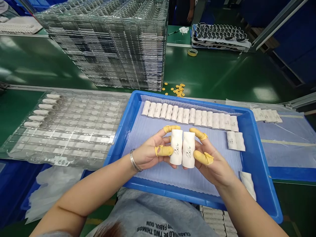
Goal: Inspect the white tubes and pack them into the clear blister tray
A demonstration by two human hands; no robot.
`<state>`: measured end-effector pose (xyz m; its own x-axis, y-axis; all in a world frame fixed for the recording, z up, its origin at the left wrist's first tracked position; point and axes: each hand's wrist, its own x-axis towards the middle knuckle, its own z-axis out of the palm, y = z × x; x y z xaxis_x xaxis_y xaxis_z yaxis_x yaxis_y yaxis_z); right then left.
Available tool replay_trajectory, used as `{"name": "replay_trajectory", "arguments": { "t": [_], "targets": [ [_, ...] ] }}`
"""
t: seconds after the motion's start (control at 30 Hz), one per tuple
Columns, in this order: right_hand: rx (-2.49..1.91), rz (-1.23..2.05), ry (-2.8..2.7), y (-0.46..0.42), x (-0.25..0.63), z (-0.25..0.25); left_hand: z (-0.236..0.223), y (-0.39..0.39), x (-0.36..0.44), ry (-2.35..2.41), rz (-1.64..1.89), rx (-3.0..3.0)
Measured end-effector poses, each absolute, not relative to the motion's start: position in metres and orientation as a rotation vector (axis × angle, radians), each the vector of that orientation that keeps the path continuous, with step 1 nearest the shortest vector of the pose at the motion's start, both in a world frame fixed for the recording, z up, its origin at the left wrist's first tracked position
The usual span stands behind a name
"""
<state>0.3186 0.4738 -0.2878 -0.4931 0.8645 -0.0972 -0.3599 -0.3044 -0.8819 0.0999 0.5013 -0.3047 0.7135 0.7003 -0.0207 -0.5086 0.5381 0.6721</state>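
Note:
My left hand (156, 149) grips a white cylindrical tube (176, 148) with dark script lettering on its side. A matching white tube (189, 151) is held by my right hand (208, 156). The two tubes stand side by side, lettering towards me, over the blue tray (192, 194). Yellow finger cots cover the thumbs and some fingertips of both hands. Along the tray's far side runs a row of similar tubes (186, 116). Two more tubes (235, 141) lie at its right, and another tube (248, 184) is nearer me, partly behind my right forearm.
A clear plastic blister tray (84, 128) with several white tubes at its left end lies to the left. Tall stacked clear trays (118, 49) rise behind. Yellow discs (179, 90) and a tape roll (192, 52) sit on the green bench. More tubes (268, 115) lie at right.

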Motion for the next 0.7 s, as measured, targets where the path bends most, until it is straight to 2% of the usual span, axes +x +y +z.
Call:
{"name": "replay_trajectory", "arguments": {
  "t": [0.7],
  "targets": [
    [-0.685, 1.798, -1.213, 0.4708, 0.3197, -0.2896, -0.3052, 0.4977, 0.1001, 0.256, 0.776, 0.808]
  ]
}}
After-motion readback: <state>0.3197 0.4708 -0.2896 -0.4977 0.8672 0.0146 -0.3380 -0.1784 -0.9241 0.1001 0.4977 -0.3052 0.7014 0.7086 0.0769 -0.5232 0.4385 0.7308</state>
